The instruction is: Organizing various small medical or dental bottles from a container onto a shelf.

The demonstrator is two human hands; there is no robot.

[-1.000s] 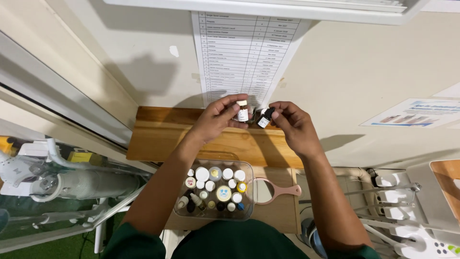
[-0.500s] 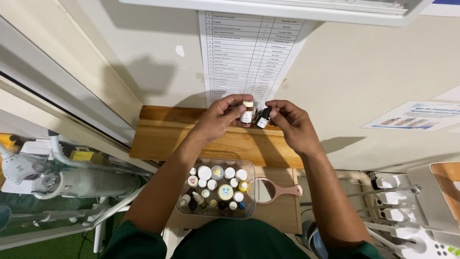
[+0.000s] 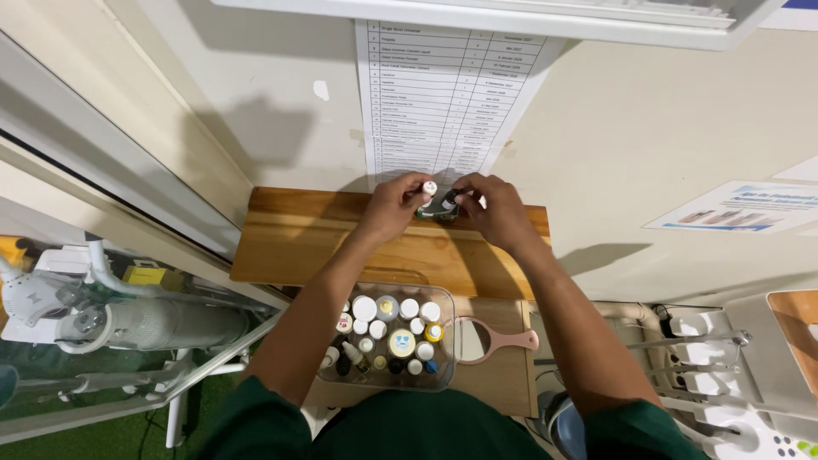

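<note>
A tall white printed list sheet (image 3: 439, 94) hangs on the cream wall just above the wooden shelf, its rows in small dark type. To the right, a smaller white and blue leaflet (image 3: 741, 207) is stuck on the wall. Below the shelf, a clear plastic box (image 3: 388, 336) holds many small bottles and jars, mostly white-capped, 1 with a yellow-ringed lid

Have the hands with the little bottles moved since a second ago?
Yes: both hands and their small bottles now sit lower against the wooden shelf.
</note>
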